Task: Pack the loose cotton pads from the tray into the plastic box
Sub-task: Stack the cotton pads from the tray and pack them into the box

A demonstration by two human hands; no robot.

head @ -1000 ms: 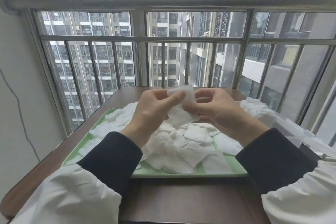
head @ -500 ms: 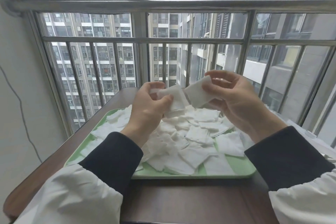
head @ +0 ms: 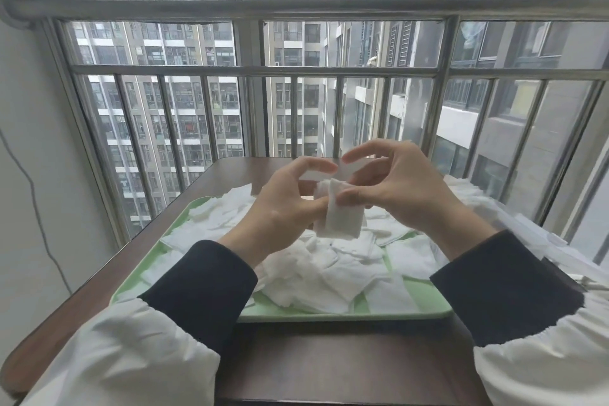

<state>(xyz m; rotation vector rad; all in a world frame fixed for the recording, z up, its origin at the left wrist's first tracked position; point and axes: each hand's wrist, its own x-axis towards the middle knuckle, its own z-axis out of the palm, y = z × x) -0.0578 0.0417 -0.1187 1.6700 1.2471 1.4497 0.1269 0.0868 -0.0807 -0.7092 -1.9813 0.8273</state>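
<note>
**Both hands on a few pads above the tray**

At far left we note a thin cable (head: 31, 194) hanging down a plain wall. A dark brown table (head: 329, 369) with a smooth, wood-look top stands against a metal railing (head: 329, 71) and window.

On it lies a pale green tray (head: 329, 316), rectangular with rounded corners and a low rim. It carries a loose heap of cotton pads (head: 329, 273), which are white, square, soft and fibrous. They overlap at all angles.

The left hand (head: 280, 208) is raised over the tray's middle, its thumb and lower fingers pinching the held pads (head: 341, 219). These hang on edge between both hands, clear of the heap. The right hand (head: 402, 188) pinches the same pads from the other side, with its forefinger arched above them.

Both forearms, in black cuffs under white gathered sleeves (head: 131, 356), hide parts of the tray.

At far right the clear plastic box (head: 560, 252) sits beside the tray, partly behind the right forearm. More white pads show at its far end.
</note>
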